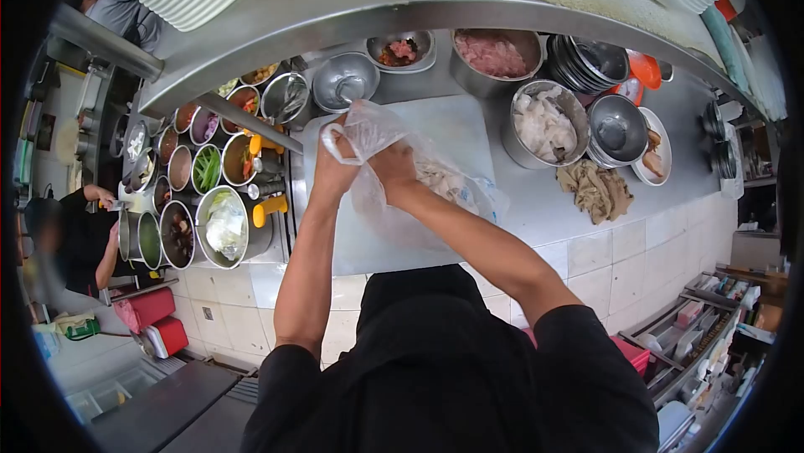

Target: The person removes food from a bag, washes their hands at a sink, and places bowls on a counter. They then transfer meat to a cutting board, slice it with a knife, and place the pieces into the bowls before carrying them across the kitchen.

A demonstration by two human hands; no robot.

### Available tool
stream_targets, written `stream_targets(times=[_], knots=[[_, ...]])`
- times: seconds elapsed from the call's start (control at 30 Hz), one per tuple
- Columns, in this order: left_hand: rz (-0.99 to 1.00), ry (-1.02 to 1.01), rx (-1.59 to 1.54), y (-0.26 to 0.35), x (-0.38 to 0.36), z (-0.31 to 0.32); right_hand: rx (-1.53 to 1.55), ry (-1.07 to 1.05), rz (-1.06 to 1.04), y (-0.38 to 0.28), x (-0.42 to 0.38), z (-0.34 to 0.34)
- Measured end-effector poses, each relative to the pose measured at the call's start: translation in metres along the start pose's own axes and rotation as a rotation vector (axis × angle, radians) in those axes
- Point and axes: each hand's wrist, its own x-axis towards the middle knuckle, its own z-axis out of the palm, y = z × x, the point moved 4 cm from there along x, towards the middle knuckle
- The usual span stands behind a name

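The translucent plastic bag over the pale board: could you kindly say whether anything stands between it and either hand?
Nothing visible does: the left hand grips the translucent plastic bag at its upper edge, and the right hand touches it, perhaps inside.

Pale floor tiles (615, 279) are seen at 4 o'clock, also 8. Steel counter (691, 164) is placed toward 3 o'clock, raised steel shelf (356, 1) is mounted at 12. Cluttered rack (662, 355) is noted at 4, dark worktop (167, 407) between 7 and 8.
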Motion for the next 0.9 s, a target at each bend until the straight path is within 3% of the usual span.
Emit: stream_targets(times=[0.07, 0.2, 0.27, 0.3, 0.37, 0.43, 0.47, 0.53, 0.57, 0.63, 0.67, 0.73, 0.83, 0.9], knots=[[-0.063, 0.058, 0.141, 0.002, -0.002, -0.004, -0.016, -0.012, 0.267, 0.005, 0.011, 0.014], [-0.051, 0.167, 0.078, -0.016, -0.010, -0.018, -0.002, -0.026, 0.284, 0.026, -0.013, -0.006], [0.131, 0.128, 0.248, -0.016, -0.008, -0.035, 0.622, -0.005, 0.057, 0.043, -0.012, 0.009], [0.217, 0.098, 0.329, -0.017, -0.010, -0.036, 0.626, 0.002, 0.079, 0.051, -0.023, -0.007], [0.221, 0.117, 0.174, -0.028, -0.015, -0.032, 0.488, -0.369, 0.133, 0.061, -0.059, -0.045], [0.093, -0.003, 0.450, -0.041, -0.022, -0.027, 0.378, -0.048, 0.092, 0.081, -0.094, -0.049], [0.146, 0.044, 0.548, -0.034, -0.030, -0.014, 0.373, -0.063, 0.087, 0.081, -0.113, -0.044], [0.107, 0.040, 0.712, -0.063, -0.034, 0.001, 0.114, 0.211, 0.231, 0.083, -0.144, -0.048], [0.080, 0.023, 0.876, -0.084, -0.035, 0.006, 0.114, 0.208, 0.230, 0.079, -0.147, -0.045], [0.042, -0.052, 0.829, -0.128, -0.032, 0.015, 0.141, 0.129, 0.484, 0.084, -0.155, -0.035], [0.007, -0.120, 0.783, -0.141, -0.029, 0.019, 0.143, 0.133, 0.495, 0.084, -0.153, -0.035], [-0.015, -0.179, 0.674, -0.129, -0.025, 0.018, 0.450, 0.033, 0.611, 0.092, -0.143, -0.030], [-0.047, -0.207, 0.484, -0.130, -0.020, 0.018, 0.495, -0.083, 0.663, 0.100, -0.133, -0.024], [-0.049, -0.187, 0.405, -0.143, -0.020, 0.016, 0.407, 0.001, 0.624, 0.094, -0.129, -0.024]])
